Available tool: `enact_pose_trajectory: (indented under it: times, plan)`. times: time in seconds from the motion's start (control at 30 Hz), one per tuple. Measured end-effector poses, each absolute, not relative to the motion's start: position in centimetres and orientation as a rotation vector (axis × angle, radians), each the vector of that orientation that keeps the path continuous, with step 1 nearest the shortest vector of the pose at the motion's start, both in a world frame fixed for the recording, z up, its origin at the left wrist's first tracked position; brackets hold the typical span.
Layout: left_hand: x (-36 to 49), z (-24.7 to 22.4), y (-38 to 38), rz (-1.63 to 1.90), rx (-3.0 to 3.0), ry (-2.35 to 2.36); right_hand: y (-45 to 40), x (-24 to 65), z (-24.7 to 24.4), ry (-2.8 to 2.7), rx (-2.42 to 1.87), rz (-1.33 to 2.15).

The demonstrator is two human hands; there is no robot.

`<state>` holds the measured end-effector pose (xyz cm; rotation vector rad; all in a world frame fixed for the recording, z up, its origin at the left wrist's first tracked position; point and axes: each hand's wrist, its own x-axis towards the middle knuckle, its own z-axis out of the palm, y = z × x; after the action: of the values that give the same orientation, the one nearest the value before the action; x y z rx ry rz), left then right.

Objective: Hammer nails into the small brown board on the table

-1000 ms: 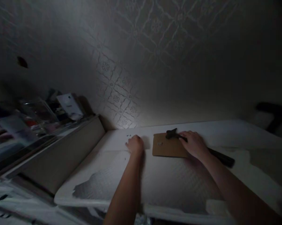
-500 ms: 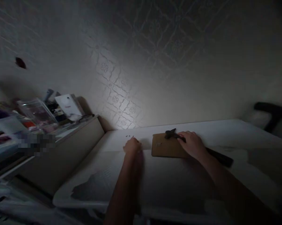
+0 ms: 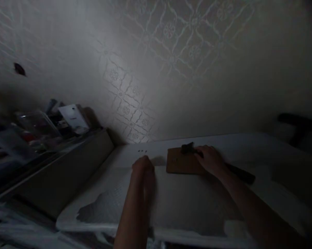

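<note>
On the broad white worktop [image 3: 181,200] in front of us, the dim light could well make us misjudge where things lie. The brown board [image 3: 183,166] rests flat there between our hands, and it might slide or rock if we bore down at one edge, since we see no hand steadying its left end. The dark, hammer-like tool [image 3: 187,148] lies slantwise, its head over the board's far edge and its handle running on under our right forearm; a swing or twist could catch our own fingers or scatter what sits beside it. Our right hand [image 3: 210,159] is curled around the handle near the head. Our left hand [image 3: 143,166] is bent down low over the worktop, left of the board, too blurred to tell whether it pinches anything. The tiny pieces on the board [image 3: 173,160] and the three small dark bits [image 3: 142,151] beyond our left hand could roll off or get lost if brushed. As for containers, on the cabinet [image 3: 88,162] at our left a clear box [image 3: 38,126] shows blurred reddish and pale shapes in or behind it, and the smaller white box [image 3: 73,117] hides whatever it holds.
</note>
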<state>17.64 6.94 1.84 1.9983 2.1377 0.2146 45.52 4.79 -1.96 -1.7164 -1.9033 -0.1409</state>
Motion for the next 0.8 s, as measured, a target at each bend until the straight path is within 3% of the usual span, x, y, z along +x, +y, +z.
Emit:
enact_pose_trajectory:
  times: [0.27,0.63,0.8]
  plan:
    - [19.2,2.9,6.3,0.116,1.968,2.196,4.8,45.4,-2.0,-1.913,-1.701,-0.161]
    - [22.7,0.8,7.8,0.914,1.984,1.528,4.6,45.1,-1.9,-1.918,-1.693,-0.129]
    - [24.0,-0.6,8.2,1.003,1.926,1.425,4.6,45.0,-1.8,-1.943,-1.684,-0.121]
